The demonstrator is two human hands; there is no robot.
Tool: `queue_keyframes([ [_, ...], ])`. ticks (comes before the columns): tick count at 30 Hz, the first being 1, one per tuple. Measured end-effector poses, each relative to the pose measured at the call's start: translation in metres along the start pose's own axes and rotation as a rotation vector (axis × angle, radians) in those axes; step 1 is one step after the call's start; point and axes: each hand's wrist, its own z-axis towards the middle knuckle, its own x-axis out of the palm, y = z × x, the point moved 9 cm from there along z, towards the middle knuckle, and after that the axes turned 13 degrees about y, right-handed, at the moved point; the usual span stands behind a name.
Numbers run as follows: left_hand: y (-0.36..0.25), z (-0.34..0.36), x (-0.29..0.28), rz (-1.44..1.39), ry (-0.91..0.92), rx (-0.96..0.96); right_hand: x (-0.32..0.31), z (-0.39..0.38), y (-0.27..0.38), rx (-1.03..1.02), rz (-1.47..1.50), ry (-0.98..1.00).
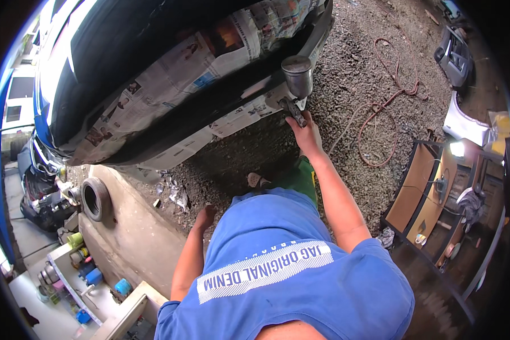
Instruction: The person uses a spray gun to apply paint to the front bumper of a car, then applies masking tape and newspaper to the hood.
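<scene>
My right hand point(306, 135) is wrapped round the grip of a metal spray gun point(293, 111), out in front of me. A round silver paint cup point(298, 76) stands on top of the gun. Close beyond it runs the lower edge of a dark car body point(153, 129), where a light patch point(258, 88) shows. Newspaper sheets point(175, 73) cover a wide band of the car, and more paper hangs along its lower edge. My left hand point(207, 216) hangs low at my side, away from the car. Its fingers are too dark and turned away to make out.
A red hose point(392, 101) loops over the gravel point(345, 73) at right. A wooden shelf unit point(416, 187) stands nearer on that side, with a white car panel point(464, 122) behind. At left lie a tyre point(96, 199) and a bench point(68, 283) holding cans and jars.
</scene>
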Motion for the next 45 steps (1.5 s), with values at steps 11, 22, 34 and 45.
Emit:
queue_keyframes([
  [11,0.051,-0.053,-0.03,-0.04,-0.15,0.028,0.081,-0.036,0.025,-0.035,0.023,0.006],
  [22,0.054,-0.053,-0.006,-0.122,-0.123,0.065,0.137,-0.059,0.061,-0.142,-0.112,0.088],
  [34,0.056,-0.041,0.015,-0.189,-0.102,0.018,0.131,-0.059,0.077,-0.096,-0.043,0.176],
  [45,0.038,-0.017,0.01,-0.079,-0.076,0.083,0.076,-0.038,0.04,-0.042,-0.039,-0.047],
])
